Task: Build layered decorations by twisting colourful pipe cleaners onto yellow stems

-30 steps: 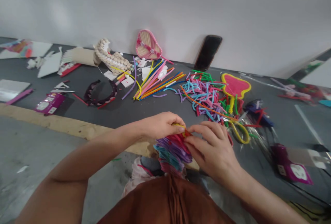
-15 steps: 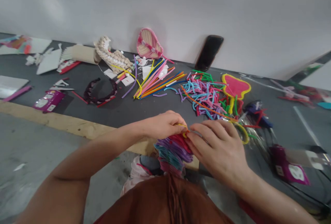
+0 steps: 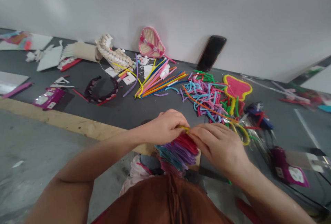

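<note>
My left hand (image 3: 172, 126) is closed in a pinch on a short yellow pipe cleaner (image 3: 184, 127) at the table's front edge. From the right, the fingertips of my right hand (image 3: 223, 148) press together at the other end of the same piece. Right beneath both hands is a fluffy layered bundle of pipe cleaners (image 3: 176, 153) in red, purple, blue and pink rows. Its top is partly covered by my fingers, and its lower end reaches towards my brown clothing.
Beyond my hands lie a heap of cut pipe cleaner pieces (image 3: 207, 94) and long pipe cleaners (image 3: 157, 81). A pink and yellow shape (image 3: 238, 88), a dark braided headband (image 3: 100, 91), purple packets (image 3: 49, 98) and a phone (image 3: 211, 53) leaning on the wall stand around.
My fingertips have drawn together around the yellow pipe cleaner, and the right hand's fingers are more bunched. The orange bit between them no longer shows. The bundle has shifted slightly right.
</note>
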Available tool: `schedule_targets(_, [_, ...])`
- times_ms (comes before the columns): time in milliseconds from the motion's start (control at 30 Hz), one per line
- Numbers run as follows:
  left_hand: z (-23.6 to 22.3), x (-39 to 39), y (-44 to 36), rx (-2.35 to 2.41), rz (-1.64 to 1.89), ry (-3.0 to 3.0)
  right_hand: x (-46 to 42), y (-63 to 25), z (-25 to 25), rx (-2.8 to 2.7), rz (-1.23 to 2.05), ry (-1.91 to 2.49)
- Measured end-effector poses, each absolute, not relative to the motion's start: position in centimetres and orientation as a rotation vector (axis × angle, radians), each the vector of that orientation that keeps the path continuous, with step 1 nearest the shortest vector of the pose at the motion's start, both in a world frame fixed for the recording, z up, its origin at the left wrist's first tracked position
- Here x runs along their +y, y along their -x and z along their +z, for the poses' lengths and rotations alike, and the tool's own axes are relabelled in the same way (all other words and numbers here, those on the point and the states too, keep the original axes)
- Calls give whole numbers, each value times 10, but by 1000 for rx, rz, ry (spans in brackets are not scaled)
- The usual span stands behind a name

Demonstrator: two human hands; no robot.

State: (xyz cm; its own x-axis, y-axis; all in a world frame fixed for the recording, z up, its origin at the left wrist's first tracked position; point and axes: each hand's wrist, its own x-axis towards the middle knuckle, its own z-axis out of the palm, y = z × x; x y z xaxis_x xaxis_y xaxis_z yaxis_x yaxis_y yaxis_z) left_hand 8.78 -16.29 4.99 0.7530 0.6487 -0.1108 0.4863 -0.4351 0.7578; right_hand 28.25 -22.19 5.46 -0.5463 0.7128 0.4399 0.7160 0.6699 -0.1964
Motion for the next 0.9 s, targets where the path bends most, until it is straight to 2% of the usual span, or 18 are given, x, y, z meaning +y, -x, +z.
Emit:
schedule_targets(133, [48,-167,-89,810,305,-2193,-217,-282,54,-2285,199,1248])
schedule_targets(367, [48,-174,-87,838,374,-2177,-212,-289,58,-2025,1050,1392])
schedule_targets(633, [49,-177,-89,892,373,-2175,-195,-296,46,-1719,1661,1342])
schedule_targets(767, [49,-175,-86,886,362,-2168,-194,-298,41,-1750,1499,1324])
schedule_targets(900, [48,-174,-83,889,372,-2182,-203,-298,40,-1843,890,1223])
